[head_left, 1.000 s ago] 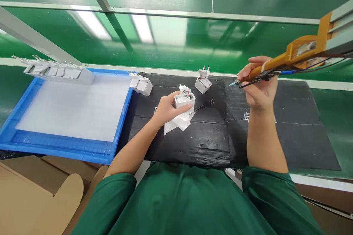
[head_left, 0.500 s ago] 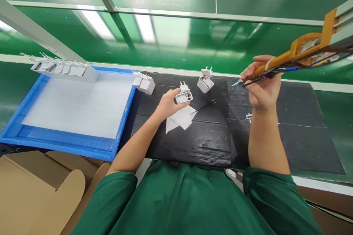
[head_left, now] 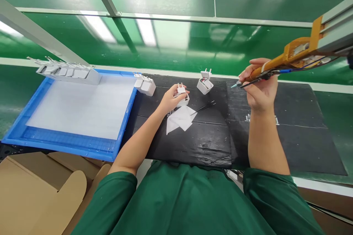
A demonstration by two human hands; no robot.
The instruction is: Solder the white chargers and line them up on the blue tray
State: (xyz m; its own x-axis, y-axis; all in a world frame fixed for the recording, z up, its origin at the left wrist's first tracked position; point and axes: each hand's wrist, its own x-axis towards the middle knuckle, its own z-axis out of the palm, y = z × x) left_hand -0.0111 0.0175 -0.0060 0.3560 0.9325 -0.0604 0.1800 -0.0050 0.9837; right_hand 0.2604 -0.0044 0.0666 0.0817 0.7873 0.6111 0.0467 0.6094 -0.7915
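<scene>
Head view: white plug housing [head_left: 183, 101] sits in the left hand [head_left: 168, 100], thumb and fingers grasping it, at the far edge of a folded white sheet [head_left: 181, 119] near the middle of the black mat [head_left: 193, 145]. Housing boxy, rounded at the corners, glossy white; plug cap [head_left: 181, 90] at its top, two pale pins pointing up and away. Whether the cap is fully seated cannot be told. Right hand [head_left: 261, 93] grips an orange tool [head_left: 275, 62] like a pen, pale blue tip [head_left: 234, 85] aimed left, well apart from the housing. Another housing [head_left: 205, 86] stands beyond, cap tipped open, a bit of red inside. Black two-pronged tool [head_left: 203, 108] lies with its near end by the sheet. Writing: white characters [head_left: 277, 120] on the mat's right part, the middle covered by the right forearm; more marks [head_left: 170, 113] beside the left wrist, partly covered, unreadable. No brand legible on the housings. Hidden: much of the held housing's left side, behind fingers; its interior hard to make out. Orange tool's mounting runs off at right.
</scene>
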